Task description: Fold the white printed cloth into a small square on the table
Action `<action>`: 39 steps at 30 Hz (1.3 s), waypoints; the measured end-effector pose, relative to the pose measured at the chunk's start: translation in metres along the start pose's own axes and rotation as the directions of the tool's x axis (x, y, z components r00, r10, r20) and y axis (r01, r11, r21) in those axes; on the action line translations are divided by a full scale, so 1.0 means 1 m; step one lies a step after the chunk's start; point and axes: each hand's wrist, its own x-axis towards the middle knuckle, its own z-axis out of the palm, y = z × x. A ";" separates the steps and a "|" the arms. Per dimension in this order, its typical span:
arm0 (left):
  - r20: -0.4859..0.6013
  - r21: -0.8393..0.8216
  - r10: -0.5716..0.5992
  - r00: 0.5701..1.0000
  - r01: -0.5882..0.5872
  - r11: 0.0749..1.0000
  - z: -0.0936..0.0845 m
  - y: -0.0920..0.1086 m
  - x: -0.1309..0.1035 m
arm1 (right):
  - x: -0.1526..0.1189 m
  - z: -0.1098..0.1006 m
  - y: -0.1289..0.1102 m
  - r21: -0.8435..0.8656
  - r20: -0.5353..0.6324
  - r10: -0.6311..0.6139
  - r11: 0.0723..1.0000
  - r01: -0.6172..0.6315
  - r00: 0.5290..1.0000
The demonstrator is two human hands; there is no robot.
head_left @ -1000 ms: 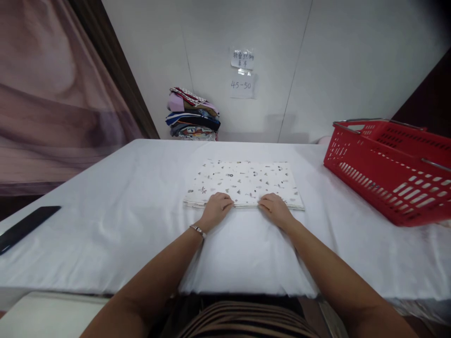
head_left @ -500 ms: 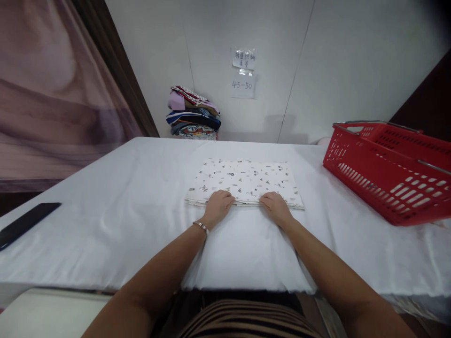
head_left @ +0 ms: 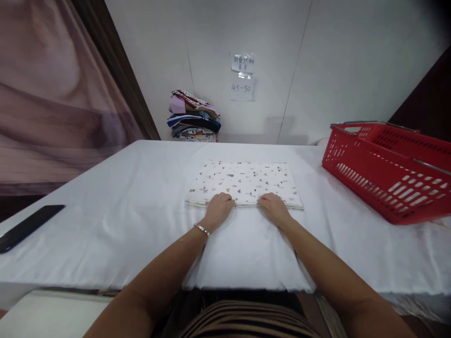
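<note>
A folded white cloth (head_left: 243, 180) with small grey and brown prints lies flat on the white-covered table, its layered near edge facing me. My left hand (head_left: 220, 208) grips that edge left of its middle, fingers on top and close together; a bracelet circles the wrist. To the right of the middle, my right hand (head_left: 273, 208) pinches the same edge between thumb and fingers. Both thumbs point inward, with a short stretch of edge between them. The undersides of my fingers are hidden.
A red plastic basket (head_left: 380, 173) with metal handles stands on the right of the table (head_left: 141, 188). A black phone (head_left: 30, 227) lies at the left edge. Behind the table rises a stack of folded fabrics (head_left: 194, 117), near paper signs (head_left: 242, 88) on the wall.
Both hands stay on the cloth's near edge, and the cloth lies almost unchanged. My right hand has shifted very slightly inward. The view has tilted a little.
</note>
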 end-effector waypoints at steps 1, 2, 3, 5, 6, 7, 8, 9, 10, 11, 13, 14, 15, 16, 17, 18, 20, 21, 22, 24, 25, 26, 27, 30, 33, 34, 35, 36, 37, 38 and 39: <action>0.001 -0.001 0.000 1.000 0.000 1.000 0.000 0.000 -0.001 | -0.001 -0.001 0.000 0.004 0.006 -0.001 1.000 0.001 1.000; 0.000 -0.004 0.003 1.000 -0.003 1.000 0.000 0.000 -0.002 | -0.001 -0.001 0.000 0.010 0.012 -0.007 1.000 0.007 1.000; -0.001 -0.008 0.008 1.000 -0.008 1.000 0.000 0.000 -0.003 | -0.002 -0.002 0.000 0.017 0.017 -0.015 1.000 0.015 1.000; -0.005 -0.018 0.019 1.000 -0.019 1.000 0.000 -0.001 -0.005 | -0.003 -0.004 0.000 0.034 0.029 -0.036 0.999 0.035 0.999; -0.007 -0.021 0.021 1.000 -0.021 1.000 0.000 -0.002 -0.005 | -0.003 -0.005 0.000 0.040 0.035 -0.043 0.998 0.042 0.998; -0.008 -0.023 0.019 1.000 -0.019 1.000 0.000 -0.003 -0.006 | -0.003 -0.006 0.000 0.044 0.042 -0.046 0.998 0.044 0.998; -0.009 -0.024 0.016 1.000 -0.016 1.000 0.000 -0.003 -0.006 | -0.004 -0.006 0.000 0.046 0.047 -0.045 0.998 0.043 0.998; -0.012 -0.024 0.011 1.000 -0.011 1.000 0.001 -0.004 -0.006 | -0.004 -0.007 0.000 0.047 0.049 -0.040 0.998 0.037 0.998; -0.015 -0.025 0.004 1.000 -0.004 1.000 0.002 -0.005 -0.006 | -0.004 -0.007 0.000 0.046 0.048 -0.031 0.999 0.028 0.998; -0.019 -0.026 -0.001 1.000 0.001 1.000 0.002 -0.006 -0.006 | -0.004 -0.007 0.000 0.045 0.047 -0.020 0.999 0.018 0.999; -0.020 -0.028 -0.001 1.000 0.000 1.000 0.003 -0.007 -0.005 | -0.004 -0.006 -0.001 0.038 0.042 -0.004 0.999 0.003 0.999; -0.019 -0.029 0.001 1.000 -0.001 1.000 0.003 -0.007 -0.005 | -0.004 -0.006 -0.001 0.032 0.041 0.000 0.999 -0.001 0.999; -0.017 -0.030 0.003 1.000 -0.004 1.000 0.003 -0.008 -0.005 | -0.004 -0.005 -0.001 0.023 0.043 0.002 1.000 -0.002 0.999; -0.015 -0.031 0.006 1.000 -0.006 1.000 0.003 -0.008 -0.004 | -0.003 -0.005 -0.001 0.012 0.046 0.002 1.000 -0.002 0.999; -0.011 -0.030 0.008 1.000 -0.008 1.000 0.003 -0.008 -0.004 | -0.003 -0.005 -0.002 -0.001 0.051 0.001 1.000 -0.001 0.999; -0.008 -0.029 0.008 1.000 -0.009 1.000 0.003 -0.008 -0.004 | -0.003 -0.005 -0.002 -0.015 0.058 0.000 1.000 0.001 0.998; -0.005 -0.022 0.004 1.000 -0.005 1.000 0.003 -0.008 -0.004 | -0.002 -0.004 -0.002 -0.037 0.069 0.002 0.999 0.001 0.998; -0.005 -0.017 -0.002 1.000 0.002 1.000 0.003 -0.007 -0.003 | -0.002 -0.004 -0.001 -0.045 0.071 0.005 0.999 -0.002 0.997; -0.008 -0.011 -0.010 1.000 0.010 1.000 0.003 -0.007 -0.003 | -0.002 -0.004 -0.001 -0.051 0.068 0.011 0.999 -0.007 0.998; -0.011 0.002 -0.018 1.000 0.018 1.000 0.004 -0.006 -0.003 | -0.001 -0.004 0.000 -0.058 0.056 0.022 0.998 -0.019 0.998; -0.009 0.012 -0.016 1.000 0.016 1.000 0.004 -0.006 -0.003 | -0.002 -0.005 0.001 -0.059 0.052 0.022 0.998 -0.019 0.998; -0.004 0.021 -0.010 1.000 0.010 1.000 0.003 -0.005 -0.002 | -0.002 -0.005 0.001 -0.057 0.050 0.019 0.998 -0.016 0.999; 0.001 0.032 -0.003 1.000 0.003 0.999 0.003 -0.004 -0.002 | -0.002 -0.005 0.002 -0.055 0.052 0.012 0.998 -0.009 0.999; 0.013 0.066 0.006 1.000 -0.007 0.998 0.001 -0.002 -0.002 | -0.003 -0.004 0.003 -0.050 0.061 -0.002 0.999 0.005 0.998; 0.026 0.093 0.008 1.000 -0.011 0.996 -0.002 0.001 -0.001 | -0.004 -0.003 0.003 -0.049 0.066 -0.003 0.999 0.007 0.998; 0.032 0.098 0.008 0.999 -0.011 0.995 -0.003 0.001 -0.001 | -0.004 -0.002 0.003 -0.047 0.066 -0.003 0.999 0.007 0.998; 0.037 0.100 0.004 0.999 -0.008 0.995 -0.003 0.002 -0.001 | -0.004 -0.001 0.003 -0.044 0.061 -0.003 0.999 0.005 0.998; 0.040 0.099 -0.003 0.999 -0.001 0.995 -0.003 0.002 0.000 | -0.004 0.000 0.003 -0.042 0.050 0.001 0.999 0.001 0.999; 0.038 0.098 -0.012 0.999 0.008 0.995 -0.003 0.002 0.000 | -0.004 0.001 0.004 -0.040 0.031 0.005 0.999 -0.004 0.999; 0.033 0.097 -0.022 0.999 0.018 0.995 -0.003 0.002 0.001 | -0.003 0.001 0.004 -0.039 0.009 0.009 0.999 -0.009 1.000; 0.024 0.099 -0.031 0.999 0.028 0.995 -0.004 0.001 0.002 | -0.003 0.002 0.004 -0.041 -0.014 0.013 0.999 -0.013 1.000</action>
